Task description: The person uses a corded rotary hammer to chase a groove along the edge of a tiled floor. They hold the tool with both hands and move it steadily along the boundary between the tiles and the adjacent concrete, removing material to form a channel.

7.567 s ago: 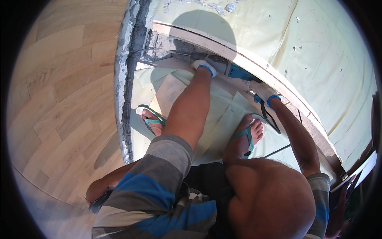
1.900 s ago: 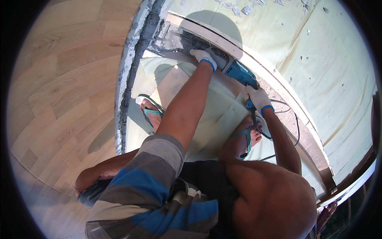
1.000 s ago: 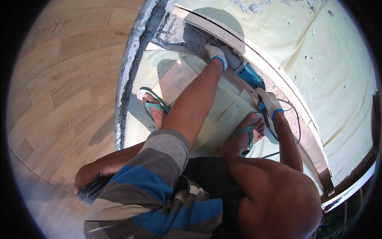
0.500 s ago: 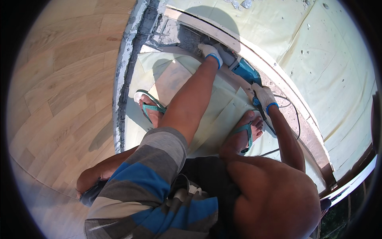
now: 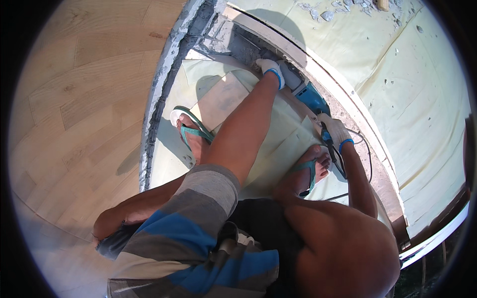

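Observation:
A teal and grey corded power tool, shaped like a rotary hammer, lies low along a narrow strip beside a long wooden board. My left hand, in a white glove with a blue cuff, is closed round its front end. My gloved right hand grips the rear handle, where the black cord comes out. The front tip points up and left toward broken grey concrete; shadow and my left hand hide most of it.
Wood-look flooring spreads on the left, ending at a rough concrete edge. Pale sheeting with scattered rubble covers the right. My sandalled feet stand on sheeting and a flat tan piece.
The view has shifted a little, so more rubble shows at the upper right. Both hands keep their hold on the tool, which stays in nearly the same spot.

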`<state>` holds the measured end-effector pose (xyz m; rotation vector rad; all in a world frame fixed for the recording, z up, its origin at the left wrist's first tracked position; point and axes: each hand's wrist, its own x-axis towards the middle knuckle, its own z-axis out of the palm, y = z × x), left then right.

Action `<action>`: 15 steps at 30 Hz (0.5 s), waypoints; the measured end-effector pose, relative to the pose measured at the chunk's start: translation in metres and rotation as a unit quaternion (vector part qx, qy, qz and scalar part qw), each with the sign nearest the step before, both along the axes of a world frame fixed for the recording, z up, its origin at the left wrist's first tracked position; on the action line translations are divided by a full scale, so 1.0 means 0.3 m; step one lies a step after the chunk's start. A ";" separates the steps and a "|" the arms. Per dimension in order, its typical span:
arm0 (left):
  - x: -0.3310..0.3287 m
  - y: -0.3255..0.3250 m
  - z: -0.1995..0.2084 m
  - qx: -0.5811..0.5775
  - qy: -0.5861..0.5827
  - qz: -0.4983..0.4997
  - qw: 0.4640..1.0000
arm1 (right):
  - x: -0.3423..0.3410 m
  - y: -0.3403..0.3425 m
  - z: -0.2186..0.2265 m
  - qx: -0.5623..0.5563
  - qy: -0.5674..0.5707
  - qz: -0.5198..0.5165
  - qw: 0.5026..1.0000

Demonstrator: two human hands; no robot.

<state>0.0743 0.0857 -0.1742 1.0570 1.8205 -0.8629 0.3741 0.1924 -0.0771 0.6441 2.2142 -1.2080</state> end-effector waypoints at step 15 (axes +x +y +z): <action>0.033 0.052 0.042 -0.026 0.032 -0.028 0.999 | 0.013 -0.015 0.015 -0.003 -0.026 -0.024 0.999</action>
